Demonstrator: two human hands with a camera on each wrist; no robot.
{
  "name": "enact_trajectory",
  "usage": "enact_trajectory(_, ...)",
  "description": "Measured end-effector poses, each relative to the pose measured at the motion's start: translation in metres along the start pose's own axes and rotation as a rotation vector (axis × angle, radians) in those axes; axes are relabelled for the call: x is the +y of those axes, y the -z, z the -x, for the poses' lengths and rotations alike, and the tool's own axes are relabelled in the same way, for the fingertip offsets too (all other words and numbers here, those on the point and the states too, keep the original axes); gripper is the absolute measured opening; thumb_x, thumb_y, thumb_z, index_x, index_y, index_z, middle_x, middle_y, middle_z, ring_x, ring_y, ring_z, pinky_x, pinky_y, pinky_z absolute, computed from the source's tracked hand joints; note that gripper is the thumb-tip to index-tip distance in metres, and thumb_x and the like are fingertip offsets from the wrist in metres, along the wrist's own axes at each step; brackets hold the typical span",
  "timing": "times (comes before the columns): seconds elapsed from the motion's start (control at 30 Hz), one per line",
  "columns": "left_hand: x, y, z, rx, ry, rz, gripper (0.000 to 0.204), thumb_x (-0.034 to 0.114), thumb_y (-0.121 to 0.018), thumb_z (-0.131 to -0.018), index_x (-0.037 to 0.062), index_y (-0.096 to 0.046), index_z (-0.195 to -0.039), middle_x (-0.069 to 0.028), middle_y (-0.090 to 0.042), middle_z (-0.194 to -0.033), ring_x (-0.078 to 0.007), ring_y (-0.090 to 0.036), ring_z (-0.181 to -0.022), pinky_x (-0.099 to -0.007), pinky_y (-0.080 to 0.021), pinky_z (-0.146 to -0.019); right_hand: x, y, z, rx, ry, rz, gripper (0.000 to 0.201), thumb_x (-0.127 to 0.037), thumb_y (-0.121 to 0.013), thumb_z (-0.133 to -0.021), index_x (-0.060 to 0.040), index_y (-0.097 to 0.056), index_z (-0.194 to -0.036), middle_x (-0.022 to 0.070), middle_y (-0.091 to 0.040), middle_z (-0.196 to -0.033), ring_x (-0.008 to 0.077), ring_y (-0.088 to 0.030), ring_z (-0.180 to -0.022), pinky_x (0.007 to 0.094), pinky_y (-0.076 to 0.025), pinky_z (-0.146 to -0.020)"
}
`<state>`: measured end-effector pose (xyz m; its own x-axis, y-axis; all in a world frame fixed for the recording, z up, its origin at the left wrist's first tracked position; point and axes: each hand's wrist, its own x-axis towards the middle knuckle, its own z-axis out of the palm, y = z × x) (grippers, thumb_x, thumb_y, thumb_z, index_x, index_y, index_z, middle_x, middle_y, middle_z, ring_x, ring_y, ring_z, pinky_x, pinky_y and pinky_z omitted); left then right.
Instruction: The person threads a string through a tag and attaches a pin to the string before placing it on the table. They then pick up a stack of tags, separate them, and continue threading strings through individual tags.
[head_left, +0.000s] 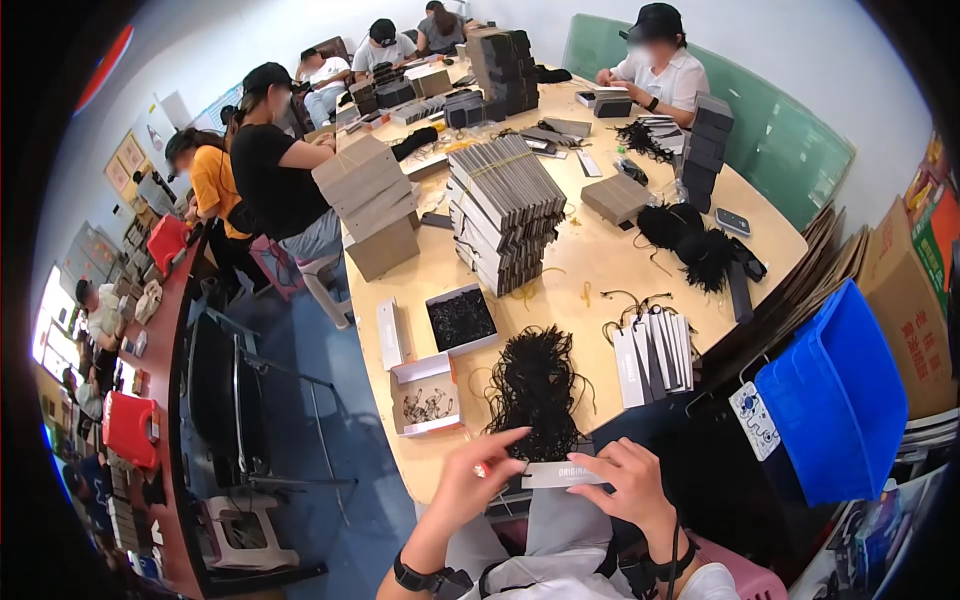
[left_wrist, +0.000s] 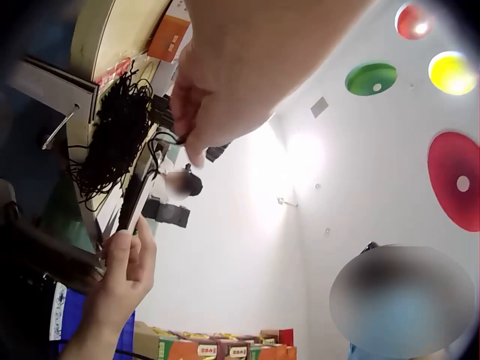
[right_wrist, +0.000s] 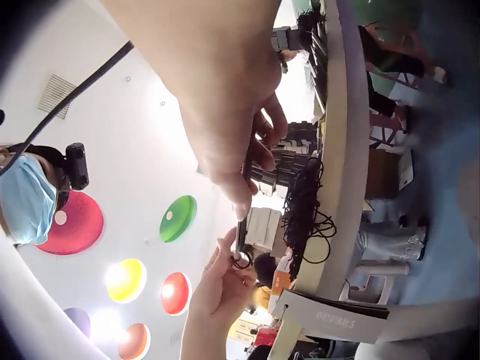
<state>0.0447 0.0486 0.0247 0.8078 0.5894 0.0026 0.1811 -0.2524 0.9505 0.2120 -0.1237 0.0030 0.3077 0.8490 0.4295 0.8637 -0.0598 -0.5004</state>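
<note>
Two bare hands, the left hand (head_left: 478, 472) and the right hand (head_left: 622, 483), share one flat grey printed card strip (head_left: 562, 473); one tangled heap of black cords (head_left: 533, 386) lies just beyond them; two open white cardboard trays sit to the left, the nearer tray (head_left: 425, 394) and the farther tray (head_left: 461, 318); one blue plastic bin (head_left: 838, 393) stands to the right; six other seated people are in view at the far end.
</note>
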Motion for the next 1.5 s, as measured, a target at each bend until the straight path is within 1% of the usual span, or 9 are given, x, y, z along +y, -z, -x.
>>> enact_trajectory(0.23, -0.007, 0.008, 0.0, -0.179, -0.082, -0.19, 0.008, 0.001, -0.07, -0.079, 0.0001, -0.067, -0.086, -0.0067, -0.062, -0.075, -0.0131, -0.058, -0.063, -0.0248, -0.045, -0.059, 0.009, 0.006, -0.002, -0.029, 0.077, -0.013, 0.036, -0.033, -0.077, -0.071, -0.0179, -0.071, -0.103, 0.0004, -0.052, -0.07, 0.0185, -0.05, -0.065, 0.0311, -0.042, -0.06)
enact_trajectory(0.4, -0.035, 0.009, -0.005, 0.389, -0.109, 0.082, 0.008, 0.002, -0.071, -0.08, -0.0015, -0.064, -0.081, -0.0058, -0.061, -0.072, -0.0113, -0.056, -0.063, -0.0248, -0.044, -0.057, 0.015, 0.001, 0.001, 0.062, -0.101, -0.117, 0.041, -0.022, -0.082, -0.065, -0.0103, -0.07, -0.103, 0.0048, -0.053, -0.07, 0.0215, -0.05, -0.063, 0.0323, -0.041, -0.058)
enact_trajectory(0.53, -0.025, 0.013, -0.018, 0.586, -0.118, 0.136, 0.006, 0.002, -0.068, -0.083, -0.0022, -0.064, -0.081, -0.0043, -0.061, -0.075, -0.0079, -0.055, -0.065, -0.0214, -0.042, -0.058, 0.011, -0.01, -0.002, 0.149, -0.159, -0.147, 0.044, -0.017, -0.083, -0.064, -0.0055, -0.069, -0.103, 0.0076, -0.051, -0.07, 0.0236, -0.051, -0.062, 0.0321, -0.043, -0.056)
enact_trajectory(0.8, -0.02, -0.024, -0.04, 0.307, -0.092, 0.59, 0.016, -0.001, -0.06, -0.089, -0.0025, -0.062, -0.105, -0.008, -0.065, -0.105, -0.0154, -0.062, -0.102, -0.0237, -0.05, -0.082, 0.035, -0.04, -0.027, 0.341, -0.427, 0.265, 0.047, -0.009, -0.059, -0.084, 0.001, -0.049, -0.129, 0.0168, -0.05, -0.102, 0.0332, -0.05, -0.095, 0.0372, -0.043, -0.078)
enact_trajectory(0.87, -0.032, -0.015, -0.033, 0.399, -0.155, 0.292, 0.016, -0.004, -0.059, -0.087, 0.0012, -0.065, -0.101, -0.0094, -0.063, -0.105, -0.0169, -0.062, -0.099, -0.0251, -0.051, -0.08, 0.033, -0.041, -0.028, 0.273, -0.527, 0.393, 0.05, -0.014, -0.063, -0.082, 0.0008, -0.048, -0.128, 0.0159, -0.047, -0.122, 0.0343, -0.045, -0.109, 0.0416, -0.038, -0.089)
enact_trajectory(1.0, -0.032, 0.03, -0.008, 0.567, -0.09, -0.123, 0.018, -0.005, -0.06, -0.084, 0.0045, -0.066, -0.097, -0.0089, -0.064, -0.096, -0.0197, -0.062, -0.091, -0.0274, -0.05, -0.08, 0.022, -0.04, -0.022, 0.286, -0.439, 0.491, 0.042, -0.014, -0.063, -0.081, -0.0019, -0.054, -0.12, 0.0141, -0.048, -0.123, 0.032, -0.044, -0.113, 0.0441, -0.035, -0.092)
enact_trajectory(1.07, -0.045, 0.05, -0.005, 0.672, -0.153, -0.699, 0.018, -0.005, -0.063, -0.079, 0.0062, -0.067, -0.092, -0.0086, -0.062, -0.089, -0.0254, -0.06, -0.081, -0.0315, -0.05, -0.073, 0.02, -0.042, -0.023, 0.289, -0.404, 0.443, 0.037, -0.014, -0.063, -0.081, -0.0029, -0.057, -0.116, 0.0137, -0.049, -0.122, 0.0316, -0.044, -0.113, 0.044, -0.034, -0.092)
enact_trajectory(1.33, -0.078, 0.071, -0.063, 0.324, -0.106, -0.992, 0.008, 0.007, -0.066, -0.075, 0.0087, -0.062, -0.082, -0.0075, -0.058, -0.083, -0.027, -0.057, -0.087, -0.038, -0.05, -0.073, -0.006, -0.076, -0.063, 0.245, -0.06, -0.083, 0.016, -0.003, -0.066, -0.077, -0.007, -0.066, -0.093, 0.0061, -0.061, -0.093, 0.0276, -0.054, -0.092, 0.038, -0.042, -0.082)
enact_trajectory(1.5, -0.09, 0.072, -0.07, 0.253, -0.082, -0.991, 0.008, 0.005, -0.06, -0.078, 0.0023, -0.054, -0.082, -0.0145, -0.055, -0.084, -0.0337, -0.054, -0.083, -0.044, -0.047, -0.074, -0.033, -0.092, -0.085, 0.053, 0.189, 0.028, 0.014, -0.013, -0.07, -0.071, -0.0089, -0.066, -0.083, 0.0038, -0.056, -0.092, 0.022, -0.052, -0.091, 0.0343, -0.041, -0.073)
